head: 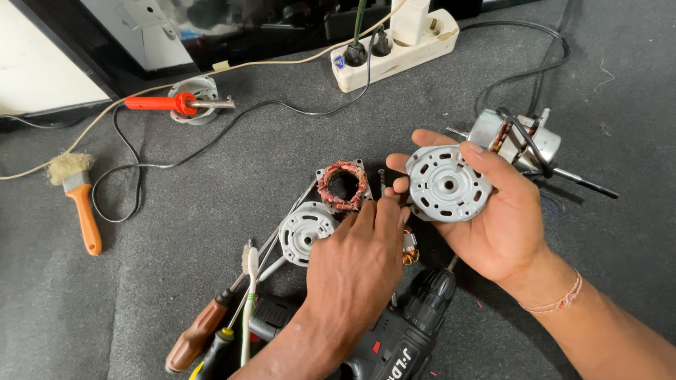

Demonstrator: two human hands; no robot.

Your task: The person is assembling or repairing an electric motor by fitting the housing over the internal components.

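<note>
While ribbed, round metal cover [448, 184] gleams.

- Motor end cover [448, 183]: silver-grey.
- Stator winding [343, 186]: copper-red.
- Soldering iron [169, 103], far left: red handle.
- Brush [79, 200]: orange handle.
- Power strip [394, 53]: cream.
- Mat [176, 211]: dark grey.

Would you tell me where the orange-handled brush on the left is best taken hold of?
Grip the orange-handled brush by its long handle, coming from above. It lies flat on the grey mat with the handle pointing toward the person and bare mat on both sides; the bristle end looks too soft to pinch firmly.
</note>
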